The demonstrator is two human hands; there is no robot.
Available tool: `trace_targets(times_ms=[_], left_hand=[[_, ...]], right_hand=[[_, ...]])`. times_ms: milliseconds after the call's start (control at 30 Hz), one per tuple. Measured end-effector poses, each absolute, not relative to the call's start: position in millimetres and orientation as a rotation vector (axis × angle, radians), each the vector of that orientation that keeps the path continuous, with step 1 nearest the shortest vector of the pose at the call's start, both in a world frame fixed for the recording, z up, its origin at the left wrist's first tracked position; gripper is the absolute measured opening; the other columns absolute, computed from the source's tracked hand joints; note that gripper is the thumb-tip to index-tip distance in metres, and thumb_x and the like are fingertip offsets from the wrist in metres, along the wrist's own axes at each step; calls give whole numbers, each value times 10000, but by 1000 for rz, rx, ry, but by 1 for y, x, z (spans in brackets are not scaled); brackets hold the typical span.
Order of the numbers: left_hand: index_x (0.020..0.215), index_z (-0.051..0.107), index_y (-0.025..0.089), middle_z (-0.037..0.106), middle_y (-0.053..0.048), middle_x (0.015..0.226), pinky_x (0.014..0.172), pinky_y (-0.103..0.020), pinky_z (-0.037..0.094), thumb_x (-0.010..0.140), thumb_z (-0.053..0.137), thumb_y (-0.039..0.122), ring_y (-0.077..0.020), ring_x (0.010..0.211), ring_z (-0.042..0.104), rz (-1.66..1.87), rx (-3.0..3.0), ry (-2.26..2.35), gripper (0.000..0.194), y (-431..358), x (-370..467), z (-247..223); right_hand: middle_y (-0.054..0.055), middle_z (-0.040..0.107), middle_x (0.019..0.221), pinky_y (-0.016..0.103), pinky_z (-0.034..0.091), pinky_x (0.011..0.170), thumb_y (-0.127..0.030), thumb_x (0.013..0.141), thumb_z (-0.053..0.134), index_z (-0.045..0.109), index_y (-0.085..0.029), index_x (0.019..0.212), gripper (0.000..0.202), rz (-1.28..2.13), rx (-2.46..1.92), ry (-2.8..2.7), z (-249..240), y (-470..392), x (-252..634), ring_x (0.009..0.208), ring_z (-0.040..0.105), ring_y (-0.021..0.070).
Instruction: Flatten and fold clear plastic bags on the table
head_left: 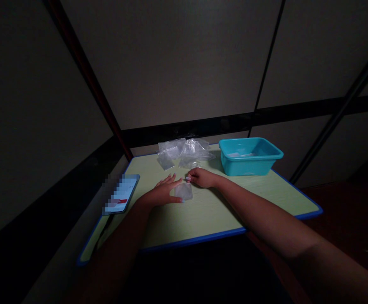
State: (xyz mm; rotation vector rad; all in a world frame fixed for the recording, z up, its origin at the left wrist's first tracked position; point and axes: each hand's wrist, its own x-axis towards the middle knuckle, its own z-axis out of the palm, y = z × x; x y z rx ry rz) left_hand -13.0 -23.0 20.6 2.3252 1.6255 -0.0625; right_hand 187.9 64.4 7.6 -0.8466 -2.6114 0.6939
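Observation:
A small clear plastic bag (184,192) lies flat on the table, between my two hands. My left hand (165,192) has its fingers spread, with the thumb and forefinger at the bag's left side. At the bag's upper right edge, my right hand (201,177) is closed in a pinch. What its fingertips hold, if anything, is too small to make out. Beyond the hands lies a loose pile of clear plastic bags (184,150).
A turquoise plastic basin (249,164) with some pale pieces inside stands at the back right of the table (203,219), which has a blue edge. A phone (123,194) lies at the left edge, with a dark cable below it. Wall panels rise behind.

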Motion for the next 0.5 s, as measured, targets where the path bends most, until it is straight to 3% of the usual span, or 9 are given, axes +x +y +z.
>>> trace_targets(times_ms=[233, 500], left_hand=[[1455, 201, 246, 33, -113, 1531, 1111, -442, 117, 712, 540, 689, -278, 1408, 8, -51, 2338, 1615, 930, -20, -15, 17], [1451, 218, 249, 43, -113, 1535, 1114, -444, 115, 702, 552, 689, -280, 1408, 12, -34, 2347, 1612, 930, -18, -17, 12]], right_hand=[[72, 630, 909, 295, 331, 800, -235, 869, 479, 663, -151, 902, 205, 487, -910, -2673, 13, 54, 186, 871, 499, 176], [99, 609, 1004, 320, 322, 797, -304, 885, 467, 658, -164, 964, 250, 436, -974, -2694, 13, 46, 177, 973, 483, 222]])
